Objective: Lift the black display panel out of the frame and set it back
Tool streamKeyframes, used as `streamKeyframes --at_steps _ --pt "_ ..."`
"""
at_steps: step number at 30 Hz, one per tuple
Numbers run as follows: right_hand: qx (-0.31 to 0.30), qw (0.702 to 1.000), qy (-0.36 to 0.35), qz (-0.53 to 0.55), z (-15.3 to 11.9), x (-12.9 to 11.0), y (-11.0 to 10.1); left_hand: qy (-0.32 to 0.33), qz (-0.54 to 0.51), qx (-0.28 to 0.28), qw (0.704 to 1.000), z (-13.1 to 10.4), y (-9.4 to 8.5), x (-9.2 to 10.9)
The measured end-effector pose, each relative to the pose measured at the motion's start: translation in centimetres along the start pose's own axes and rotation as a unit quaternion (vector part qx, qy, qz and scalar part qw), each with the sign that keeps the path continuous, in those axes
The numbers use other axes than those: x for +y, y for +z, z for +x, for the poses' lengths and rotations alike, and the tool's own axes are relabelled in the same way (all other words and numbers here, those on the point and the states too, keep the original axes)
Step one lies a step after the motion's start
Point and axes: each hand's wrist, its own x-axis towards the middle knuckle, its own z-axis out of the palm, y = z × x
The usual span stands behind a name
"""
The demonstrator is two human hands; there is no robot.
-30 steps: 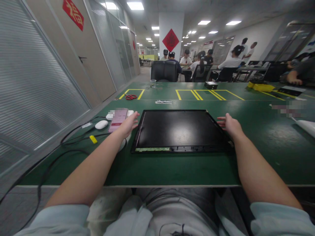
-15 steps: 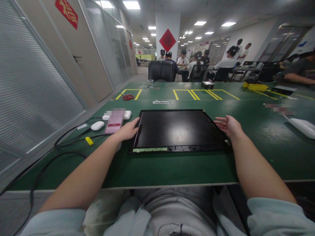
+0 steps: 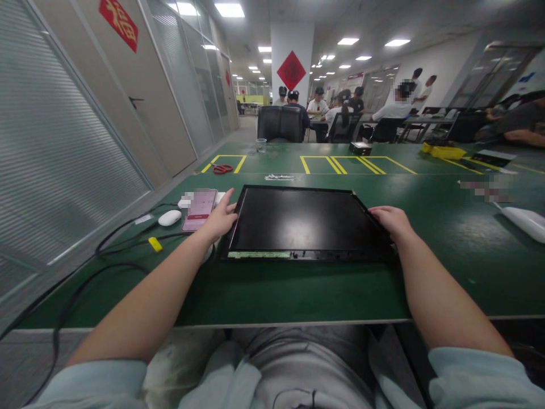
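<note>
A black screen panel (image 3: 298,218) with a dark frame is in front of me on the green table, face up, its far edge slightly raised. A green strip (image 3: 258,255) shows along the left part of its near border. My left hand (image 3: 222,217) grips the panel's left edge, with the index finger stretched out and other fingers partly hidden at the rim. On the right edge, my right hand (image 3: 389,220) is closed, its fingertips curled around and under the frame, partly hidden.
Left of the panel lie a phone (image 3: 199,210), a white mouse (image 3: 169,217), a yellow piece (image 3: 155,245) and black cables (image 3: 114,250). Red scissors (image 3: 222,168), small white parts (image 3: 279,178) and a clear cup (image 3: 261,145) are farther back. Several people sit beyond the green table (image 3: 298,295).
My right hand has closed from open fingers onto the right edge. My left hand has taken hold of the left edge. The panel has shifted slightly upward in view.
</note>
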Motion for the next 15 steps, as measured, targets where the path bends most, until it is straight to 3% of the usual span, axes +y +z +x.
streamKeyframes --at_steps 6,11,15 --pt "-0.001 1.0 0.002 -0.03 -0.51 -0.63 -0.07 -0.025 -0.055 0.071 0.996 -0.75 0.98 0.97" --pt "-0.009 0.998 -0.003 -0.058 -0.58 -0.67 0.02 -0.043 -0.074 0.088 0.992 -0.33 1.1 0.93" --pt "-0.007 0.992 -0.037 -0.119 -0.32 -0.36 -0.02 -0.093 -0.096 0.101 0.986 -0.28 1.21 1.07"
